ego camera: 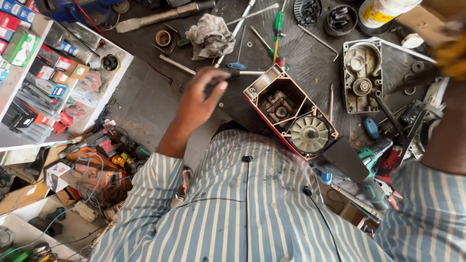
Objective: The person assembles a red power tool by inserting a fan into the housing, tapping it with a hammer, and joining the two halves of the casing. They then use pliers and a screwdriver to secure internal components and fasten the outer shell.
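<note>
My left hand (201,97) is at the left edge of the dark workbench (310,53), fingers curled around the end of a black-handled screwdriver (245,73) whose metal shaft points right. Just right of it lies an opened red power-tool housing (290,112) with a pale fan wheel (308,134) showing inside. My right forearm (446,126) runs up the right edge. My right hand (451,56) is blurred at the top right corner, near a grey gear-case cover (362,77). What it holds is not visible.
A crumpled grey rag (210,36), a green-handled screwdriver (277,26), loose rods and two tubs of small parts (341,19) lie on the bench. Shelves of boxed goods (43,73) stand at left. Power tools and cables (97,160) crowd the floor.
</note>
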Motion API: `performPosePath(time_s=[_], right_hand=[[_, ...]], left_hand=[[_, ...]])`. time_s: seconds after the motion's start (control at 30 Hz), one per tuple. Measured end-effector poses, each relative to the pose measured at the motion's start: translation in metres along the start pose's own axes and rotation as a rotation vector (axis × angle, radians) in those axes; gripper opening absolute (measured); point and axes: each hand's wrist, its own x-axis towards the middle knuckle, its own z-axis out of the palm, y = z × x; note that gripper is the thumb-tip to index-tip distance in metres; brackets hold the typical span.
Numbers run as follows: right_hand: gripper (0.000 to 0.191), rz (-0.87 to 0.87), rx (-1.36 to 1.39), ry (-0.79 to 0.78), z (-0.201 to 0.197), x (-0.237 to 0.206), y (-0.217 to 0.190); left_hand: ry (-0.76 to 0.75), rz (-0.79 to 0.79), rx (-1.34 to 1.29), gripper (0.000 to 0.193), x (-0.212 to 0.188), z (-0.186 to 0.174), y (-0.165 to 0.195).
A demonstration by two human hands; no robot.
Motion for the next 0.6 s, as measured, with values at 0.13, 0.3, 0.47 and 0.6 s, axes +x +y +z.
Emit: performPosePath(time_s=[0.13, 0.3, 0.47, 0.6], right_hand=[[0.024, -0.054, 0.407, -0.21, 0.051, 0.011, -0.062], [0.026, -0.058, 0.669, -0.428, 0.107, 0.026, -0.084], [0.028, -0.121, 0.81, -0.467, 0.134, 0.022, -0.06], [0.031, -0.098, 0.981, -0.587, 0.142, 0.022, -0.045]], left_hand=[[-0.158, 0.069, -0.054, 0.027, 0.017, 0.022, 0.018], [-0.18, -0.017, -0.088, 0.026, 0.025, 0.03, 0.026], [-0.191, -0.057, -0.134, 0.026, 0.016, 0.034, 0.021], [-0.153, -0.099, -0.155, 0.026, 0.01, 0.037, 0.018]])
